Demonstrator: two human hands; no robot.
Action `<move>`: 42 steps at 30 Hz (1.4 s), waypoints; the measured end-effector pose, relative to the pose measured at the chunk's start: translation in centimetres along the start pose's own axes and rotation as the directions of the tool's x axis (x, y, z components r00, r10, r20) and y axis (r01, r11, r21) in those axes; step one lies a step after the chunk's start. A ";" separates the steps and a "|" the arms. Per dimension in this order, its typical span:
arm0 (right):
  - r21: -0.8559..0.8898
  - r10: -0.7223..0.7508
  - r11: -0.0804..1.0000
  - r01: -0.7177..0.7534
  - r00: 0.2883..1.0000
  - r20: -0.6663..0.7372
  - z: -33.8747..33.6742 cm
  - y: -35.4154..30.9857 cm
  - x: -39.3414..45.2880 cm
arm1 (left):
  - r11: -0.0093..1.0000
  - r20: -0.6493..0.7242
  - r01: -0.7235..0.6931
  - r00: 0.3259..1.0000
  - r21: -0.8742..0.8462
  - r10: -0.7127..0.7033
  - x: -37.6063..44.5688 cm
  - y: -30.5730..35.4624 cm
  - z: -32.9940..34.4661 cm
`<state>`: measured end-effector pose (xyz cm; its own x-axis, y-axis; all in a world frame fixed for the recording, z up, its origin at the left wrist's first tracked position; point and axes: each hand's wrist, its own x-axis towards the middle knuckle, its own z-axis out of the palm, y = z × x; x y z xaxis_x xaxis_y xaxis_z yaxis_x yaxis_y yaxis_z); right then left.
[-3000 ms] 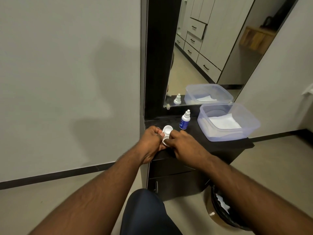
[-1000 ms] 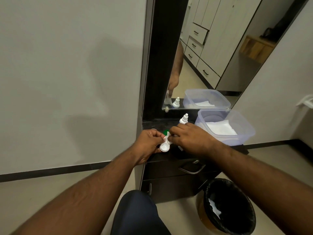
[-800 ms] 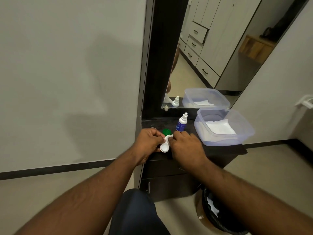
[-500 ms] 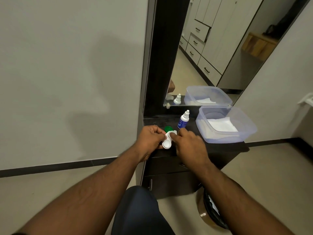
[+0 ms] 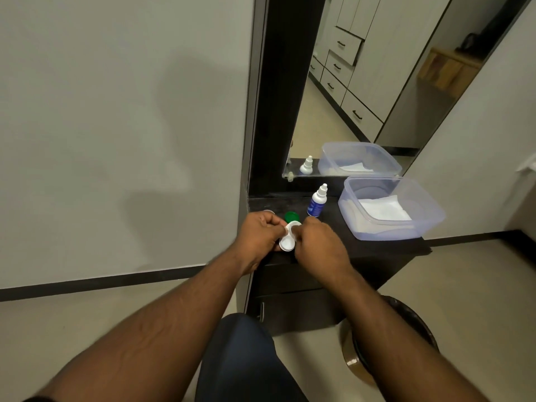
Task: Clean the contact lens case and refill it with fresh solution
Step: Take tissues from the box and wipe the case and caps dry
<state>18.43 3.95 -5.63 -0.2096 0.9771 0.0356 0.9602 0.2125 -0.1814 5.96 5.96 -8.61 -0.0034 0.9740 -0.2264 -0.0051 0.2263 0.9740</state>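
A dark table [image 5: 377, 250] stands against a tall mirror [image 5: 362, 82], with a bin [image 5: 406, 314] on the floor beside it. At the table's right end sits a clear plastic tub [image 5: 429, 224] holding white tissue [image 5: 383, 211]. The left hand [image 5: 258, 236] and right hand [image 5: 322, 245] meet over the table's front edge, fingers of both pinched on the white lens case [image 5: 288, 236]. Just behind stand a blue solution bottle [image 5: 316, 203] and a green cap [image 5: 290, 217].

Translucent plastic tub [image 5: 429, 219]; matt dark countertop [image 5: 377, 248]
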 end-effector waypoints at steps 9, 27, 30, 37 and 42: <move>0.902 0.347 0.424 -0.080 0.934 -0.080 -0.4 2.8 -0.9 | 1.000 0.008 -0.011 1.000 0.028 0.011 0.2 -0.1 0.1; -0.303 -0.439 0.851 0.429 0.898 0.038 -2.5 1.4 3.6 | 0.998 0.014 -0.052 0.999 0.026 0.052 -0.1 -0.2 0.0; 0.057 -0.135 0.987 0.148 0.974 -0.180 -1.3 2.2 2.6 | 0.999 0.014 -0.034 0.999 0.012 0.034 0.0 -0.2 0.2; 0.195 -0.002 0.979 0.061 0.957 -0.290 0.2 1.4 1.7 | 0.997 0.029 -0.071 0.997 0.031 0.070 0.0 -0.3 0.0; -0.230 -0.434 0.869 0.437 0.899 0.068 -1.9 2.5 3.3 | 0.993 0.033 -0.088 0.996 0.072 0.086 -0.1 -0.4 -0.1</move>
<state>20.45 7.68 -4.13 -0.6172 0.7856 0.0434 0.7858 0.6127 0.0843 5.90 5.82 -8.97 0.0290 0.9895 -0.1418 0.0675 0.1396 0.9879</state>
